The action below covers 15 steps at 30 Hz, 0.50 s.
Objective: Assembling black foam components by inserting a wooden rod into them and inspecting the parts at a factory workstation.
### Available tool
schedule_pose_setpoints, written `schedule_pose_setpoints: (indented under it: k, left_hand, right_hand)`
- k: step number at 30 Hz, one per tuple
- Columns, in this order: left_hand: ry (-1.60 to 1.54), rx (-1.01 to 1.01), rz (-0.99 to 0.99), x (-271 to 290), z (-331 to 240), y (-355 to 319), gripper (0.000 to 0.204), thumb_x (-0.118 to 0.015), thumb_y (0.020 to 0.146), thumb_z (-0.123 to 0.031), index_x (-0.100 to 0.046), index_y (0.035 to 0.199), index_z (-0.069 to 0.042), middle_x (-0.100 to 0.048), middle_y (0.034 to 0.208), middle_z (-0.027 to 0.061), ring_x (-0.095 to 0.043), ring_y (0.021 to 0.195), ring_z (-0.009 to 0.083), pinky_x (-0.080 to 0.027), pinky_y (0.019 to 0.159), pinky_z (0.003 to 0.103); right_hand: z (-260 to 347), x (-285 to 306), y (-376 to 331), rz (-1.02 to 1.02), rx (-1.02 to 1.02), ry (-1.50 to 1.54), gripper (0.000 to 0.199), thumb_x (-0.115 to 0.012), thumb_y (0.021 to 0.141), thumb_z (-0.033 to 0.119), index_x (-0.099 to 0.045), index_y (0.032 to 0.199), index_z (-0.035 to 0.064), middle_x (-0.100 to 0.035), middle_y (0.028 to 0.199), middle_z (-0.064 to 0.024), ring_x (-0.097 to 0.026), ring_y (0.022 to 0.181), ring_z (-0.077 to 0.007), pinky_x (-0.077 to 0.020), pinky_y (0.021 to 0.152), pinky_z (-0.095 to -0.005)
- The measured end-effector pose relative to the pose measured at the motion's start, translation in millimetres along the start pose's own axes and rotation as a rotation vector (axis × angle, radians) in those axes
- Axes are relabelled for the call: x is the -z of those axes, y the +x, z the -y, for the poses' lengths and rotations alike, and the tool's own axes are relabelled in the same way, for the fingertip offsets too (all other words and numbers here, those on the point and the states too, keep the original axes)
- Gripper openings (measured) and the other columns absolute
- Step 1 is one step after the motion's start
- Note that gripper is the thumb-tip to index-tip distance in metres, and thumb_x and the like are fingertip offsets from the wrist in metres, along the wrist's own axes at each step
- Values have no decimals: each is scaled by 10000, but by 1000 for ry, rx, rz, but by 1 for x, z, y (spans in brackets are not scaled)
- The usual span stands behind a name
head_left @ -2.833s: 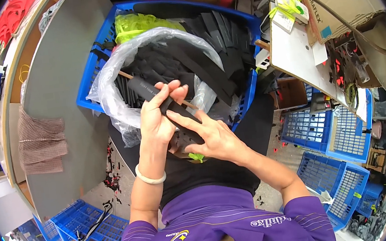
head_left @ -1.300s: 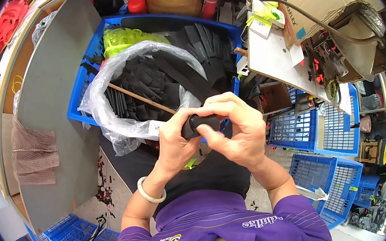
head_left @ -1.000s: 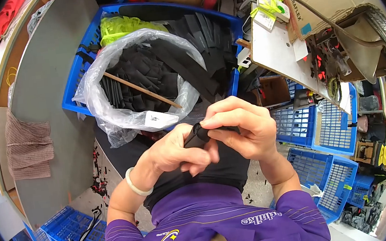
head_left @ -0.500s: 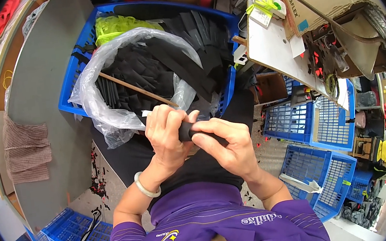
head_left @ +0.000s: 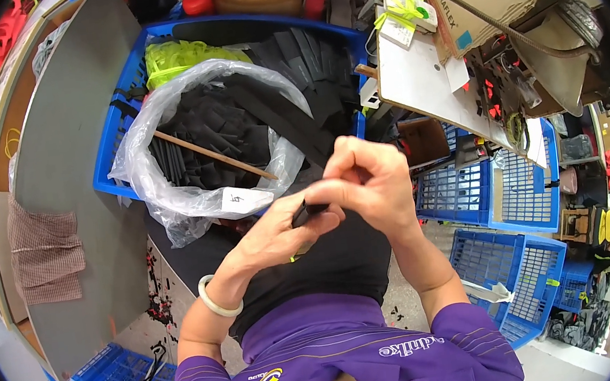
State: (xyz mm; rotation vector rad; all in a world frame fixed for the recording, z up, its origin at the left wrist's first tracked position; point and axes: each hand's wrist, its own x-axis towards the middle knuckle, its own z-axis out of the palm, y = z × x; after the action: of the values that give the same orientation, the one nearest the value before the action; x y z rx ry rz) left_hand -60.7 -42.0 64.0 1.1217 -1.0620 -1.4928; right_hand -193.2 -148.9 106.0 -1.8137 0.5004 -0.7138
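We see a small black piece point(head_left: 309, 209) held between both hands, above the lap. The right hand point(head_left: 368, 183) curls over it, fingers bent and closed on it. The left hand point(head_left: 280, 235) reaches up from below, fingers pinching it. Just behind sits a clear bag point(head_left: 170, 198) of black strips in a blue crate point(head_left: 108, 149).

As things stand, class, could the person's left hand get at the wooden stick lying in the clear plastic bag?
Probably yes. The wooden stick lies uncovered atop black strips in the open clear plastic bag, just ahead of the left hand, though both hands hold a small black piece.
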Motion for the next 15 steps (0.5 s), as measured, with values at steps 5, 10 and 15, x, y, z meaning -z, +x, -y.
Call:
schedule_pose_setpoints:
  k: [5,10,15]
  left_hand:
    - [-476,191,268,12,-2,0,114,-617,861,-109,-572,938,-38,-517,714,-12,-490,637,72,-406,580,226]
    - [588,-443,-468,-2,-1,0,255,-708,664,-33,-537,853,-32,-538,721,115,-562,636,259,-423,570,313]
    - [892,-659,-698,-4,-2,1,294,-729,597,-101,-514,794,-65,-455,686,85,-484,594,269,-376,527,364]
  right_hand:
    - [4,2,28,-25,-100,193,221,-782,653,57,-567,625,10,-508,580,8,-433,535,-43,-317,484,-202]
    - [11,16,10,135,223,24,330,-854,504,107,-661,754,13,-572,717,-60,-514,602,-109,-386,519,-225]
    - [17,-4,-13,51,237,-164,406,-849,587,223,-641,875,27,-596,754,-70,-589,632,-184,-468,537,-266]
